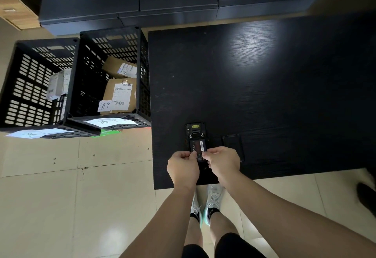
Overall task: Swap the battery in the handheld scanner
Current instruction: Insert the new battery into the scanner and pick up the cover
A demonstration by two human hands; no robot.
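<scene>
The black handheld scanner (195, 130) lies back-up near the front edge of the black table (264, 94), its battery bay uncovered. A dark battery (197, 147) with a white label strip sits in or just over that bay. My left hand (183, 168) pinches the battery's near left corner and my right hand (222, 163) pinches its near right corner. The scanner's lower end is hidden under both hands. A flat black battery cover (233, 145) rests on the table just right of the scanner, partly behind my right hand.
Two black slotted crates (40, 86) stand on the tiled floor left of the table, holding cardboard parcels (120, 94) and paper labels. Dark boxes (173, 3) are stacked beyond the table. Someone's dark shoe (366, 198) shows at the right edge.
</scene>
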